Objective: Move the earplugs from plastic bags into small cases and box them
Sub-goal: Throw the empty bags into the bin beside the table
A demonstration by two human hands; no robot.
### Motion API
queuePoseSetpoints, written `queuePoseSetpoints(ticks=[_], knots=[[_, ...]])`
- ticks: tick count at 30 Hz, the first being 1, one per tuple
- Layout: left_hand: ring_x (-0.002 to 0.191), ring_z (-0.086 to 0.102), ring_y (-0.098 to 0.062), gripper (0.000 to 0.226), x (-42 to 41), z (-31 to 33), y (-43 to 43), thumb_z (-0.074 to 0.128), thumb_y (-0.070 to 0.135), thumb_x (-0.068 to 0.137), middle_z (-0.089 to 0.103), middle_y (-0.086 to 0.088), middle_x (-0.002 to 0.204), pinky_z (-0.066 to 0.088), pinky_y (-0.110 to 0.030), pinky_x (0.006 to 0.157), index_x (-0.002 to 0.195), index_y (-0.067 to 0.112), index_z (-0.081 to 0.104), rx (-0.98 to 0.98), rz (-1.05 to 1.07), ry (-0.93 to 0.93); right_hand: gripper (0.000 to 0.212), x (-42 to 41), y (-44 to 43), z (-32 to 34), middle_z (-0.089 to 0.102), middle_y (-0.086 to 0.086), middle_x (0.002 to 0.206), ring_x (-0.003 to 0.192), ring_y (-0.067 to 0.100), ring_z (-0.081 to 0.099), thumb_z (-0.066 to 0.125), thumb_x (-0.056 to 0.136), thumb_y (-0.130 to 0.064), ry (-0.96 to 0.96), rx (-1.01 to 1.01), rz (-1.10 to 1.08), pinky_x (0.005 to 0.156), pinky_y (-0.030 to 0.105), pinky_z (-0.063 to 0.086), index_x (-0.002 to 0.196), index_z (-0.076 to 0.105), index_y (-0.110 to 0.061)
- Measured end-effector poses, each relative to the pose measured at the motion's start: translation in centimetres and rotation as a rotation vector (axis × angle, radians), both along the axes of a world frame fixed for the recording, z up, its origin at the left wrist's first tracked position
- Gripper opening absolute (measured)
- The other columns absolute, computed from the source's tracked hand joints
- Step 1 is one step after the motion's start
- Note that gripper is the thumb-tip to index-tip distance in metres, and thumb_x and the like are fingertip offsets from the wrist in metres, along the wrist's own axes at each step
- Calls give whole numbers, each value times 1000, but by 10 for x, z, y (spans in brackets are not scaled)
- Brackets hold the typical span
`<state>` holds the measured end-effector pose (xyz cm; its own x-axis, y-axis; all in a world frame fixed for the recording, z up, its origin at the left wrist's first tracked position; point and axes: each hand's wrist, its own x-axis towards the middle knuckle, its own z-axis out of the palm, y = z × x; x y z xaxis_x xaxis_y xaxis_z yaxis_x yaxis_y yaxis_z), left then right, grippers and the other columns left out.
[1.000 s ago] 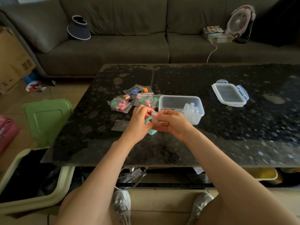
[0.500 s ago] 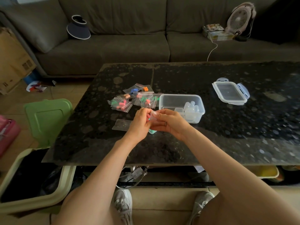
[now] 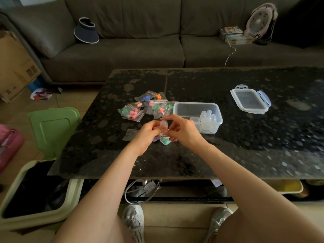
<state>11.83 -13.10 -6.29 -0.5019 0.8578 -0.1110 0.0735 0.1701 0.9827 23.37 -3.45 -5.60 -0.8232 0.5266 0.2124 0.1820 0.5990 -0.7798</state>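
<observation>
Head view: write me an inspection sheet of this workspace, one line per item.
Surface: dark speckled stone table, with worn patches.
Job's things: pile of clear zip bags of coloured earplugs; open clear plastic box holding small cases; its clip lid lying apart to the right; small clear case held above the table.
Clutter: empty zip bag flat on the table, nearer than the pile.
Hands: left hand and right hand both pinch the small clear case.
Cables: white cable hanging down the sofa front.
Surroundings: grey-brown fabric sofa with navy visor and pink fan; green-lidded bin to the left.
</observation>
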Motion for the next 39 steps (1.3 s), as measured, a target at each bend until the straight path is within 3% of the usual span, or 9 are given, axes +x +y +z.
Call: queuePoseSetpoints(ticks=[7, 14, 18, 21, 24, 26, 30, 35, 39], knots=[[89, 62, -11, 9, 0, 1, 0, 54, 21, 92, 65, -2, 93, 48, -25, 81, 96, 16, 60, 48, 36, -151, 40, -2, 2, -4, 59, -8, 88, 71, 6, 62, 77, 79, -22, 43, 73, -39, 66, 14, 53, 112, 54, -18], [106, 63, -20, 32, -4, 3, -4, 64, 35, 73, 68, -8, 106, 48, -33, 96, 101, 19, 64, 70, 71, -161, 40, -4, -1, 0, 61, -3, 93, 78, 15, 68, 77, 78, -21, 79, -210, -83, 67, 23, 59, 109, 51, -20], [106, 62, -18, 15, -6, 3, -3, 66, 24, 82, 69, -4, 105, 47, -37, 99, 97, 20, 66, 81, 161, -150, 42, -7, -3, -1, 65, 4, 101, 82, 21, 70, 80, 75, -23, 150, -391, -132, 74, 34, 60, 106, 52, -20], [107, 62, -17, 20, -6, 2, -3, 63, 22, 87, 69, -1, 108, 47, -38, 100, 106, 17, 66, 57, 178, -125, 44, -10, 0, -2, 61, 6, 110, 88, 28, 70, 82, 74, -21, 209, -567, -177, 78, 42, 60, 105, 51, -22], [105, 63, -18, 16, -5, 2, -4, 56, 16, 92, 68, -4, 109, 48, -38, 99, 105, 16, 66, 49, 191, -132, 42, -12, 5, -4, 60, 4, 114, 97, 28, 67, 79, 75, -16, 221, -586, -203, 84, 46, 57, 109, 55, -21], [100, 63, -17, 15, -4, 3, -3, 53, 12, 94, 68, -5, 104, 50, -37, 97, 99, 16, 66, 50, 207, -138, 42, -10, 5, -3, 61, 2, 112, 98, 23, 67, 78, 76, -13, 201, -564, -191, 84, 39, 58, 112, 57, -20], [101, 64, -18, 13, -4, 3, 0, 56, 13, 93, 68, -3, 104, 51, -36, 95, 97, 18, 67, 44, 251, -99, 43, -7, 3, 1, 62, -3, 108, 89, 10, 63, 78, 76, -12, 195, -501, -192, 67, 16, 51, 113, 57, -17], [90, 64, -5, 14, -8, 2, 1, 58, 13, 92, 66, 5, 102, 52, -12, 72, 100, 19, 68, 114, 364, 195, 37, -7, 4, 4, 57, -8, 104, 84, 9, 58, 75, 81, -17, 68, -245, -243, 57, 7, 46, 109, 52, -20], [94, 63, -13, 13, -13, 1, -2, 64, 11, 87, 65, -6, 101, 50, -15, 82, 98, 12, 72, 233, 253, 618, 31, -7, 2, 0, 55, -8, 102, 77, 6, 55, 70, 86, -19, -12, -64, -215, 50, 4, 42, 112, 54, -16]])
